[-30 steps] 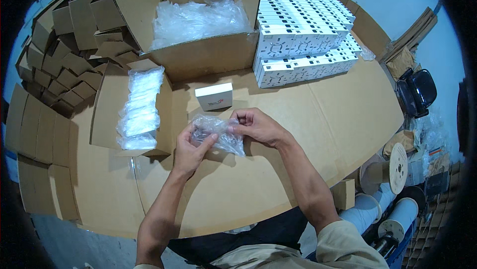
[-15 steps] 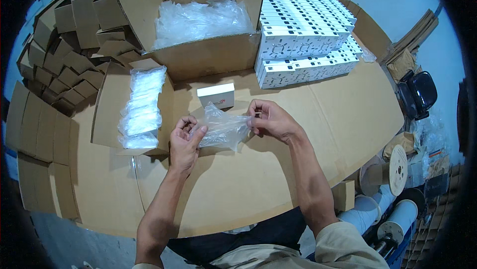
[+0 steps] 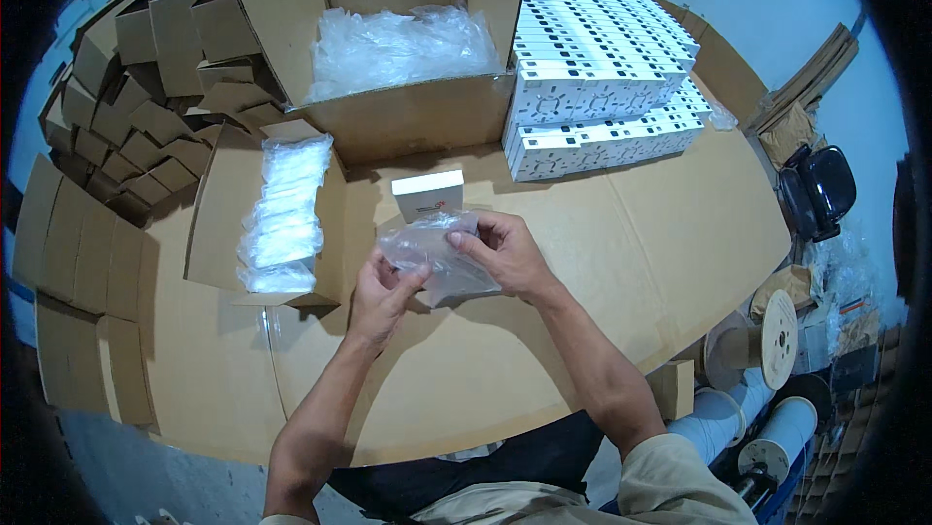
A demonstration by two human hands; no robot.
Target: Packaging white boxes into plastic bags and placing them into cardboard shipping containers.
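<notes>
Between my hands a clear plastic bag [image 3: 437, 251] is held up over the cardboard-covered table. My left hand [image 3: 382, 300] pinches its near left side, thumb on top. At the bag's far right part, the thumb and fingers of my right hand [image 3: 505, 251] are closed on it. Just beyond the bag stands a small white box [image 3: 428, 193], its lower part hidden behind the plastic. Left of my hands is an open carton [image 3: 221, 224] with a row of clear-wrapped white packs [image 3: 283, 214] in it.
A large open carton [image 3: 408, 110] at the back holds a heap of clear bags [image 3: 403, 48]. Stacked white boxes [image 3: 592, 88] stand at the back right. Empty brown cartons [image 3: 136, 127] pile up at the far left. Reels [image 3: 777, 341] sit off the table's right edge.
My right hand has moved left and slightly down, closer to my left hand. The bag, earlier stretched sideways and crumpled, now lies flatter and more spread between them.
</notes>
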